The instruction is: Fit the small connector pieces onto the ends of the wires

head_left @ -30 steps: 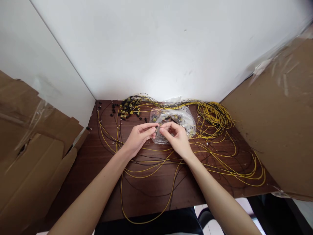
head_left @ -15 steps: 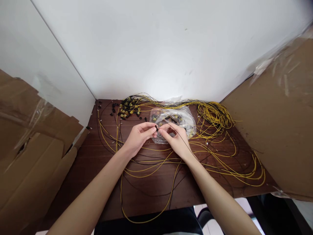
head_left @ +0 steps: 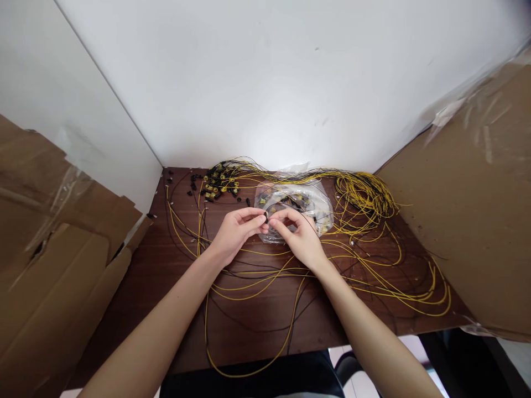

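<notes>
Near the middle of the view, my left hand [head_left: 239,231] pinches a small black part [head_left: 266,216] between thumb and forefinger. My right hand [head_left: 299,235] is closed close beside it, thumb and forefinger pinching a thin black wire that runs up to the black part. Whether the wire's end sits inside the part is too small to tell. Behind both hands lies a clear plastic bag [head_left: 323,202] with black and yellow pieces in it. Yellow wires [head_left: 249,298] and black wires pass under my wrists.
On the brown table [head_left: 166,309], black and yellow connectors [head_left: 215,182] lie at the back left. A coiled yellow wire bundle [head_left: 365,196] is at the back right. Cardboard [head_left: 477,210] stands on both sides, a white wall [head_left: 265,83] behind.
The black wire by my right hand has shifted and no longer arches over the back of that hand. Both hands keep nearly the same place.
</notes>
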`<state>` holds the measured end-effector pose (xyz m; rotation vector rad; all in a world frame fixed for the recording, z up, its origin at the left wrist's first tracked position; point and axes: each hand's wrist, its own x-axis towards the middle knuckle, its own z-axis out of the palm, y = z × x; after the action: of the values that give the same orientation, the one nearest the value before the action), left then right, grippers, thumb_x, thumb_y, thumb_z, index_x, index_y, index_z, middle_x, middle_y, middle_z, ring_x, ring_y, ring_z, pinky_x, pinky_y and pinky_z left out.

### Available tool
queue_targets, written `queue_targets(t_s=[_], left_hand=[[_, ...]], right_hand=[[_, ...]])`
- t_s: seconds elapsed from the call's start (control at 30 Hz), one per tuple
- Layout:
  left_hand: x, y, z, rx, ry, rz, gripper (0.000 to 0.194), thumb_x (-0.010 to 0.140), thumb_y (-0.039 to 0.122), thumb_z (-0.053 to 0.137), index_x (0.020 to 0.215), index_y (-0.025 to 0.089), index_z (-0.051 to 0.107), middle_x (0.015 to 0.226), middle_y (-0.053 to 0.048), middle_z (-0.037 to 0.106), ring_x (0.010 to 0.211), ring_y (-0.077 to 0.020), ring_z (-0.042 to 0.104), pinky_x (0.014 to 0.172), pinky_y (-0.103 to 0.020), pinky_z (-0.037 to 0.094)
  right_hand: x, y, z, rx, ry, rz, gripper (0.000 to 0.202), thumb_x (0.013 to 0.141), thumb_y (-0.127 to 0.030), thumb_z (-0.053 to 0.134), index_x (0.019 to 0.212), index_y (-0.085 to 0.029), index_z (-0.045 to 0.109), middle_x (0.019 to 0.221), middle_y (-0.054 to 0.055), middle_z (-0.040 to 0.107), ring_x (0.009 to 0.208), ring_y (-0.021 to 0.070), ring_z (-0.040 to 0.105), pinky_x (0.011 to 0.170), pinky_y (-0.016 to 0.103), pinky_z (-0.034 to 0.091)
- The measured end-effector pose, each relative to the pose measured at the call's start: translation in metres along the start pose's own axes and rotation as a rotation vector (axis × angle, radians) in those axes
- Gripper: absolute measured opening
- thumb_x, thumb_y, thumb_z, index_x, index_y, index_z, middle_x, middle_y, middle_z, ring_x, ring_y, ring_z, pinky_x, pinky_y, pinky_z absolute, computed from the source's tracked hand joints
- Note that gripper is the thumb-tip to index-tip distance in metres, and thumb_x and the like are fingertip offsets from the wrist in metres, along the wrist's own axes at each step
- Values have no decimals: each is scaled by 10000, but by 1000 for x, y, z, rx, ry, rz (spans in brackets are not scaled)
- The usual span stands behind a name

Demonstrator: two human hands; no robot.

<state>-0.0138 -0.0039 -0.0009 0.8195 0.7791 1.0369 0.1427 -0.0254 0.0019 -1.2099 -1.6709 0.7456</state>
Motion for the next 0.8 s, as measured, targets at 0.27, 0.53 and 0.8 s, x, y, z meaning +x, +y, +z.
queue_targets(t_s=[0.27, 0.53, 0.8], left_hand=[[0, 0, 0, 3, 14, 5, 229, 630, 194, 765, 816, 100, 669, 718, -31, 669, 647, -127, 637, 737, -318, 512], [-1, 0, 0, 18, -31, 40, 197, 644, 179, 751, 812, 111, 672, 774, -27, 672, 688, -136, 655, 780, -322, 516], [-1, 1, 0, 40, -70, 85, 149, 652, 149, 737, 790, 120, 691, 813, -37, 676, 743, -137, 648, 812, -307, 503]], right_hand=[[-1, 1, 0, -21, -4, -12, 123, 817, -267, 584, 847, -175, 660, 814, 23, 670, 704, 133, 580, 669, 255, 459], [0, -3, -2, -60, 33, -50, 92, 806, -224, 586, 837, -179, 659, 785, 13, 664, 672, 121, 571, 639, 242, 455], [0, 1, 0, -22, 54, -26, 128, 819, -257, 573, 802, -165, 661, 787, 29, 674, 686, 134, 586, 650, 254, 462]])
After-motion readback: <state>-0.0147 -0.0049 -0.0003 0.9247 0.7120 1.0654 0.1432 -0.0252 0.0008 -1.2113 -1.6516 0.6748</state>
